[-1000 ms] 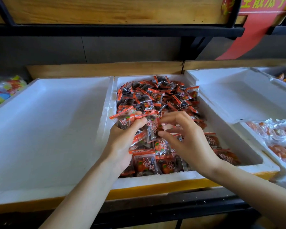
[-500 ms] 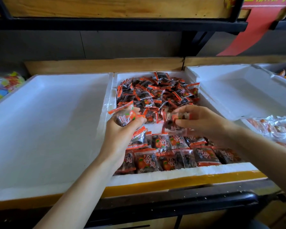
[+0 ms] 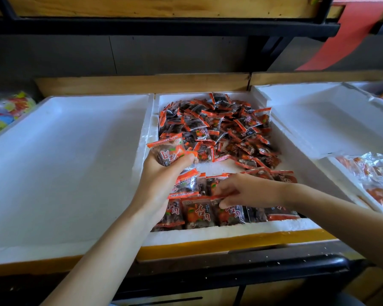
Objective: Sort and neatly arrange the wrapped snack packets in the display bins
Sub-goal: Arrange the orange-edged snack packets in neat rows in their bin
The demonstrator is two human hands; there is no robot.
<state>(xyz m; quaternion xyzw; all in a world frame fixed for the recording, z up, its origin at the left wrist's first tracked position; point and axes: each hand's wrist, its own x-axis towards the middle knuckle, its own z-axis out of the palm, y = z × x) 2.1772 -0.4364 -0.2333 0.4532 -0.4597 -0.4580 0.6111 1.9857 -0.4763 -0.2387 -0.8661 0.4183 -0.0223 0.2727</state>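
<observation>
Two hands | left hand [image 3: 160,181] fingers [image 3: 180,161] grip raised packet [image 3: 169,152], red Chinese lettering | right hand [image 3: 249,191] pinches row packet [image 3: 224,197]

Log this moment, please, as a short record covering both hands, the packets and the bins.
left hand: grips held packets over middle bin's left wall
right hand: pinches one packet by its orange edge, at the front row
middle bin: loose pile behind, front row neat, bare strip between
left bin: white foam
far right: clear-wrapped orange snacks
</observation>
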